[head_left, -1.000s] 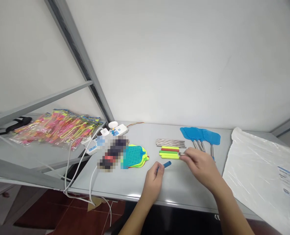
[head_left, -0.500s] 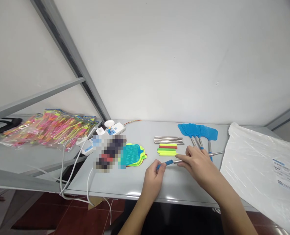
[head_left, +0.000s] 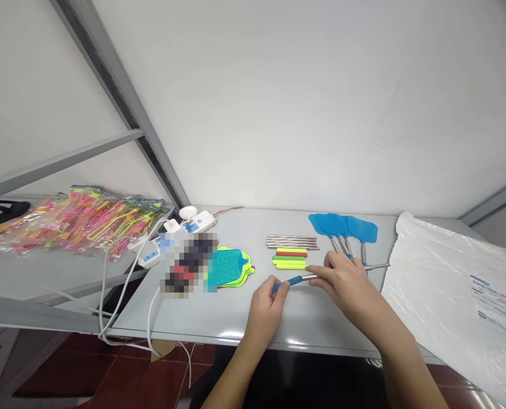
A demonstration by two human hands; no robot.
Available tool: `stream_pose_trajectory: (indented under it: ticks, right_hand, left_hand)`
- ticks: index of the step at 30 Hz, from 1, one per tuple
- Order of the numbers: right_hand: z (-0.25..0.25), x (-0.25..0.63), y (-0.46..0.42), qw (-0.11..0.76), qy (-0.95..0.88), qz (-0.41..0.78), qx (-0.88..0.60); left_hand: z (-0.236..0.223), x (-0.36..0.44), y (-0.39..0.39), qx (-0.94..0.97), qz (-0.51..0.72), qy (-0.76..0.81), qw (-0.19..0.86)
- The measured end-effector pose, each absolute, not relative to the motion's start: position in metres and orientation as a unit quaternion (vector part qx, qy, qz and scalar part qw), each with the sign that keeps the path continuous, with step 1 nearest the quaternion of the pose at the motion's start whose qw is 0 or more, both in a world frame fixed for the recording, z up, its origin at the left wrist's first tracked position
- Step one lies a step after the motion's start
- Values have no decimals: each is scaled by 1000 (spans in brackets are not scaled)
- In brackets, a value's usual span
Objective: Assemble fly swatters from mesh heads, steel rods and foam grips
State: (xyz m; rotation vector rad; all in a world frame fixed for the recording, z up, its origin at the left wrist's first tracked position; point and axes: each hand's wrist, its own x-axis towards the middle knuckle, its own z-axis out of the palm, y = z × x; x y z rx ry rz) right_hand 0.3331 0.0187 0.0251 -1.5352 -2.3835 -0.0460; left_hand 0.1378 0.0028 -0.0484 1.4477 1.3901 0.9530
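Seemingly, rod tip [head_left: 383,266] at package edge [head_left: 395,253]

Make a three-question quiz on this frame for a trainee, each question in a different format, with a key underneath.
1. Multiple choice: what does the left hand hold?
a) a white cable
b) a blue grip
c) a green grip
2. True or false: the right hand holds a red grip.
3. Fill in the blank: seen from the person, the stacked mesh heads lie to the ____ of the row of coloured grips.

Key:
1. b
2. False; it holds a metal rod.
3. left
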Motion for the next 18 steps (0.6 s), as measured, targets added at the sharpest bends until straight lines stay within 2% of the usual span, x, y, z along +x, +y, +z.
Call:
stream_pose_trajectory:
  ticks: [10,18]
  right_hand:
    - [22,332,16,139,-826,-35,-545]
    - [23,324,15,96,-845,-122,-513]
  left_hand:
    - [-47,139,2,595,380,566,425]
    - [-45,139,2,608,374,572,404]
